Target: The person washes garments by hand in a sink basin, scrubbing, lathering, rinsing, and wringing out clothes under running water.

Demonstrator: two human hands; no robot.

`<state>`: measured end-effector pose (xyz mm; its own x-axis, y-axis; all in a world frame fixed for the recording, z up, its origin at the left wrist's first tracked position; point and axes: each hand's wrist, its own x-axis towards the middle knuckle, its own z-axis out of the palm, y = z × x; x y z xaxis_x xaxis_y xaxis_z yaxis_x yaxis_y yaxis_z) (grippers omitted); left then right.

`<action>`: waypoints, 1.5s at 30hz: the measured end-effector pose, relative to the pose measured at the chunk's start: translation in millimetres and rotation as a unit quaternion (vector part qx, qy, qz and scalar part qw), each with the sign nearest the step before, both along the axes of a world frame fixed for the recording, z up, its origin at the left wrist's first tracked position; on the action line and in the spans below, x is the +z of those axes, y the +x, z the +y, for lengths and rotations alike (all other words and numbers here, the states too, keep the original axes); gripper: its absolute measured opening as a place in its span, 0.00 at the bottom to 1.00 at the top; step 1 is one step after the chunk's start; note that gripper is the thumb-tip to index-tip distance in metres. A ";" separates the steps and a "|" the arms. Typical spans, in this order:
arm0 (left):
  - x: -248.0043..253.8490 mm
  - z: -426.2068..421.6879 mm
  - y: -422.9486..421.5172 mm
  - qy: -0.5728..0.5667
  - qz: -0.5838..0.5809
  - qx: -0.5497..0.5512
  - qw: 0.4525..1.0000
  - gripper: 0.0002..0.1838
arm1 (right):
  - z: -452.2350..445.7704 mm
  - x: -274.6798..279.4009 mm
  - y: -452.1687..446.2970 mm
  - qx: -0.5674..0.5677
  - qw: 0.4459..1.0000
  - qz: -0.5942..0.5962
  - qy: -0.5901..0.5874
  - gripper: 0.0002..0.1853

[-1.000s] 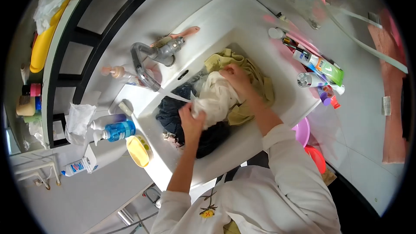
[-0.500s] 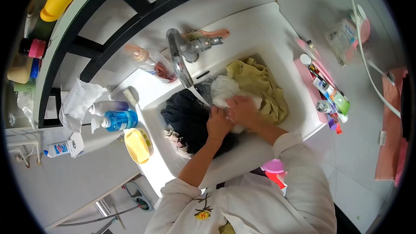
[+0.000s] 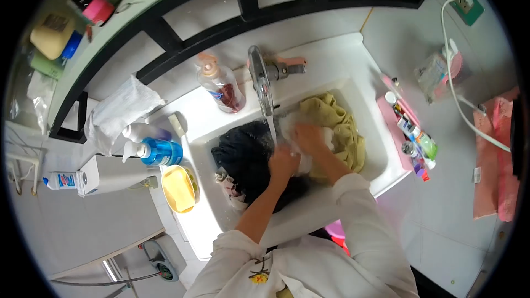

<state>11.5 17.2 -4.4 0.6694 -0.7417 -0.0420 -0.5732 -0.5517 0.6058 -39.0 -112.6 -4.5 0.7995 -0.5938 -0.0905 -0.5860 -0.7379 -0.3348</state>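
Both of my hands work on a wet white cloth [image 3: 305,164] in the white sink [image 3: 375,154]. My left hand [image 3: 284,162] is closed round one part of it, just below the running tap [image 3: 260,80]. A little farther in, my right hand [image 3: 309,137] is closed on another part, somewhat blurred by motion. Dark wet clothing [image 3: 243,152] lies in the basin beside my left hand. An olive-yellow garment [image 3: 345,140] is bunched to the right of my right hand. At the basin's left side, a light patterned cloth [image 3: 229,187] shows partly under the dark clothing.
On the left rim stand a blue pump bottle [image 3: 161,152], a yellow soap box [image 3: 179,189] and a brush [image 3: 178,124]. A clear pump bottle [image 3: 222,88] is beside the tap. A pink holder [image 3: 393,127] with tubes lines the right rim. A black-framed shelf [image 3: 237,22] curves overhead.
The view has shifted, so the sink sits lower in it. My hands stay on the white cloth, the right one moving over it. Water still runs from the tap.
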 end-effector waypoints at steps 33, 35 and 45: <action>47.9 53.2 -39.0 -0.061 0.001 -0.059 0.996 0.22 | -11.2 40.9 -51.5 0.017 0.992 0.069 0.104 0.30; 59.1 63.6 -48.3 -0.056 -0.007 -0.080 0.995 0.22 | 10.6 53.7 -37.2 -0.051 0.995 0.046 0.077 0.30; 40.3 68.3 -45.2 -0.076 -0.040 -0.165 0.983 0.25 | 30.9 14.9 -26.5 0.134 0.979 -0.039 -0.150 0.19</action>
<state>-33.6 85.5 35.9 0.3879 -0.9128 0.1278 -0.7545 -0.2349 0.6128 -65.5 -81.7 10.4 0.9280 -0.3518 0.1228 -0.3389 -0.9338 -0.1144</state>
